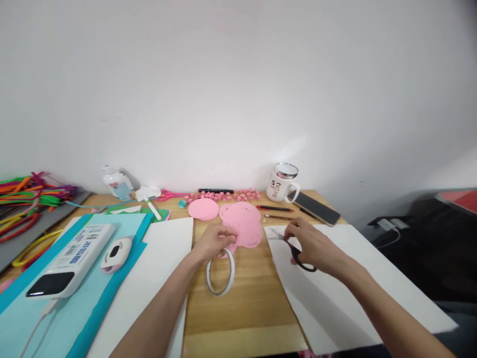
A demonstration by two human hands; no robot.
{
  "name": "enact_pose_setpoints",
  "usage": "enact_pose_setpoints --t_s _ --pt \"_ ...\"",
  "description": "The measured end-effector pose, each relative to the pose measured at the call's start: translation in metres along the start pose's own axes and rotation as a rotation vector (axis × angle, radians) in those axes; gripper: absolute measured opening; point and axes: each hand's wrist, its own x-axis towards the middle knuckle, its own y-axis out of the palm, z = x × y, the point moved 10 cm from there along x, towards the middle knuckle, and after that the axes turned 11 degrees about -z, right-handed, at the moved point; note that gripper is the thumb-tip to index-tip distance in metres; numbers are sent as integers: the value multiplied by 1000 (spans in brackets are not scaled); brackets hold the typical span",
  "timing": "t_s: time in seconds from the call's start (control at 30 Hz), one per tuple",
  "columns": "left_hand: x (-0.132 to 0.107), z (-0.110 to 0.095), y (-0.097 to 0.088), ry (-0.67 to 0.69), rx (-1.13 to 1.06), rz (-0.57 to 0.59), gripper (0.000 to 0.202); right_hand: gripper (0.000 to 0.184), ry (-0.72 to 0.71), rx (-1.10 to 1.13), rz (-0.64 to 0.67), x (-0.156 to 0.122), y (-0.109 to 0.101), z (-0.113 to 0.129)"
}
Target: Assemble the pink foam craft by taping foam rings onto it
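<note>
At the far left, you have a heap of coloured pipe cleaners. Next to it, a white power bank and a small white device lie on blue sheets, followed by a white board.

Your left hand is over the middle of the wooden table. The thumb and fingers are drawn together, clamped on the upper rim of a white ring, which resembles a roll of tape. The ring hangs below your fingers with its opening turned towards you; its longer visible axis runs up and down, the top leaning slightly right. Your fingertips overlap the near left edge of a stack of pink paper circles; whether they also pinch pink paper, I cannot tell.

Beyond the stack on the right stands a white mug, upright.

Your right hand is above the left part of a second white board, its fingers closed around the dark handles of the scissors. Some fingers are hidden behind the hand. The scissors' long axis slants from handles at lower right to blades at upper left, the tips pointing left.
</note>
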Motion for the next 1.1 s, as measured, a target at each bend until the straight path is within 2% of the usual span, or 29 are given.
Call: enact_pose_setpoints --t_s 0.1,0.2,0.33,0.43,0.7,0.97,1.1 --pt "-2 -1 0 -12 22 -8 14 40 26 42 142 -6 17 -24" --pt "-3 -2 -1 -16 40 -33 12 43 18 59 171 -7 19 -32" --pt "-3 -6 0 3 16 -25 11 28 38 64 111 2 12 -32" --pt "-1 -5 -1 11 30 -39 12 14 105 99 57 12 15 -32" --pt "3 8 2 -6 81 -31 16 15 169 111 3 21 38 -30" --pt "2 -11 0 72 -131 -69 22 18 159 82 -25 20 44 -32" --pt "4 -12 -2 85 -123 -87 17 16 221 242 -64 18 39 -32"
